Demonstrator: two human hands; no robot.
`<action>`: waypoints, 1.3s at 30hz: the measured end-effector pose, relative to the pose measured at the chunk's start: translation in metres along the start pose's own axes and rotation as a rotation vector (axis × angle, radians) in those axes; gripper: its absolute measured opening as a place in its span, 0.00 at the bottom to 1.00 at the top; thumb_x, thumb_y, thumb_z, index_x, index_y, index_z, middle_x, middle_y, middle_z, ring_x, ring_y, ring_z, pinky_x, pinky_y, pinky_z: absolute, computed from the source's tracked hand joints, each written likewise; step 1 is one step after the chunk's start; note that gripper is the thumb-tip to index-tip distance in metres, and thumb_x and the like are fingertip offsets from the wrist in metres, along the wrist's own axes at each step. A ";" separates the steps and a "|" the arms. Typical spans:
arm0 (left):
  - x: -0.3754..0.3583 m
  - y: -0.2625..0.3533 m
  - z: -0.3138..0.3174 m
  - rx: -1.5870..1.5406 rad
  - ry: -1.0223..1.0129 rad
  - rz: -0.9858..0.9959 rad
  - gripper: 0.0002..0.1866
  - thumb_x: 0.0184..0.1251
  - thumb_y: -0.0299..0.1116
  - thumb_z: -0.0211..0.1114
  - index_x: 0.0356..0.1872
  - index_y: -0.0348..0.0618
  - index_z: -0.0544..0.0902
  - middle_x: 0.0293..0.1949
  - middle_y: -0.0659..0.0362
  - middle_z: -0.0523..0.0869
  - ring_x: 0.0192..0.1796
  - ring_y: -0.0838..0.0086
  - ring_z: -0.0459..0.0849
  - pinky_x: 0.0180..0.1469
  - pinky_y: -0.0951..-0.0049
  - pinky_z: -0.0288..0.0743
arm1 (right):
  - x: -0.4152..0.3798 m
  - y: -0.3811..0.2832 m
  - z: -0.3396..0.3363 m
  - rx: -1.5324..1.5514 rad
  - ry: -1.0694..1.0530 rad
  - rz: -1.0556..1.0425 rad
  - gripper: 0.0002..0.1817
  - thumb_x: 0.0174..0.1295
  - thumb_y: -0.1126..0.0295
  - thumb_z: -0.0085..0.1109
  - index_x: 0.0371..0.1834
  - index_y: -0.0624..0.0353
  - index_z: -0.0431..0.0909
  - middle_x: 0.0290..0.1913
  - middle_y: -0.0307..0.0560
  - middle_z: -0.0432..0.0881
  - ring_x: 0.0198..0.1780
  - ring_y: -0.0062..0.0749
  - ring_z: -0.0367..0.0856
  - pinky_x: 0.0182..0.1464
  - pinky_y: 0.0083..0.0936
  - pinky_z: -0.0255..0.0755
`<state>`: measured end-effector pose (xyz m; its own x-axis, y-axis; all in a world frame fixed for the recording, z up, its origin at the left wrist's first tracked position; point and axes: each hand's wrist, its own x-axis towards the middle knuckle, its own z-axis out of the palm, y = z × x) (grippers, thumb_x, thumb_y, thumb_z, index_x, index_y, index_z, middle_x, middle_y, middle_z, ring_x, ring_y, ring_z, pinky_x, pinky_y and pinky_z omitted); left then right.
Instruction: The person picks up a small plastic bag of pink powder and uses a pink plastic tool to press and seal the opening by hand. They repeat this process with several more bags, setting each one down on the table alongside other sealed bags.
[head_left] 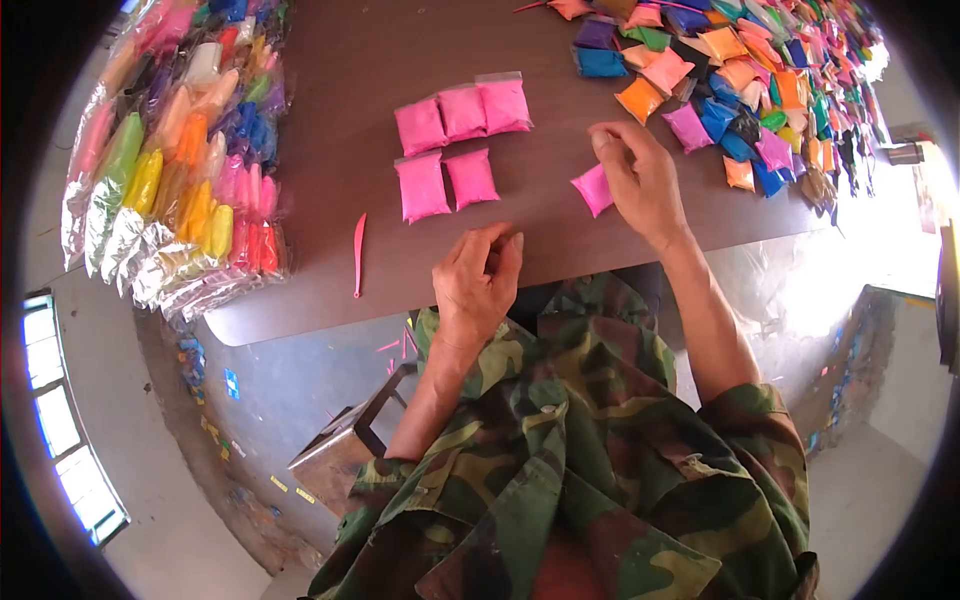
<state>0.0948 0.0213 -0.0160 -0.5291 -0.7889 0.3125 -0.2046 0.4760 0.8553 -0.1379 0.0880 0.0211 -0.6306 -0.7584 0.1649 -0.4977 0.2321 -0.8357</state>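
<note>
Several pink packets (462, 112) lie in two rows on the brown table (330, 130), three in the upper row and two in the lower. Just below the lower row is my left hand (478, 277), its fingers curled in; whether anything is between them is hidden. My right hand (640, 180) is at the right, over the edge of a separate pinkish-purple packet (594, 190). Its thumb and fingers are bent, and whether they grip that packet is unclear. A pink plastic knife (359, 256) lies left of my left hand.
Clear bags of colourful long packets (190, 170) are piled along the table's left side. A heap of small multicoloured packets (740, 90) covers the right back part. Below the front edge stands a metal-framed stool (340, 450).
</note>
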 end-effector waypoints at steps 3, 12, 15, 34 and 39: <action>0.000 0.001 -0.002 0.000 -0.002 0.002 0.09 0.71 0.26 0.76 0.48 0.35 0.88 0.35 0.53 0.91 0.32 0.75 0.89 0.35 0.73 0.82 | -0.022 0.003 -0.003 -0.254 0.214 -0.257 0.14 0.75 0.65 0.62 0.55 0.62 0.85 0.55 0.51 0.87 0.58 0.50 0.84 0.62 0.45 0.75; -0.002 -0.005 0.003 0.040 0.028 0.081 0.10 0.68 0.24 0.77 0.47 0.38 0.88 0.32 0.54 0.89 0.28 0.70 0.89 0.31 0.70 0.81 | -0.068 -0.007 0.015 -0.626 -0.009 -0.374 0.34 0.70 0.61 0.67 0.76 0.65 0.72 0.78 0.56 0.70 0.80 0.51 0.66 0.78 0.52 0.60; 0.001 0.001 0.000 0.084 -0.019 0.071 0.10 0.68 0.25 0.77 0.47 0.38 0.88 0.32 0.54 0.89 0.28 0.70 0.88 0.31 0.71 0.81 | -0.076 0.002 0.020 -0.600 -0.039 -0.366 0.32 0.69 0.63 0.68 0.75 0.64 0.74 0.78 0.55 0.71 0.80 0.49 0.67 0.79 0.53 0.59; -0.010 0.009 -0.065 0.311 0.166 -0.002 0.10 0.67 0.25 0.77 0.46 0.37 0.89 0.40 0.54 0.90 0.35 0.68 0.86 0.36 0.69 0.80 | -0.090 0.008 -0.007 -0.436 0.069 -0.509 0.17 0.54 0.77 0.76 0.48 0.55 0.87 0.57 0.40 0.85 0.63 0.40 0.84 0.64 0.43 0.75; -0.003 -0.024 -0.101 0.699 0.175 -0.033 0.14 0.68 0.33 0.78 0.51 0.40 0.88 0.43 0.53 0.89 0.45 0.57 0.87 0.44 0.58 0.81 | -0.085 0.007 -0.024 -0.455 -0.006 -0.509 0.18 0.57 0.83 0.65 0.51 0.58 0.87 0.58 0.43 0.85 0.63 0.45 0.84 0.65 0.46 0.76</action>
<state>0.1840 -0.0270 0.0046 -0.3862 -0.8299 0.4026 -0.7281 0.5422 0.4193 -0.1020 0.1688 0.0137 -0.2493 -0.8440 0.4749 -0.9331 0.0781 -0.3511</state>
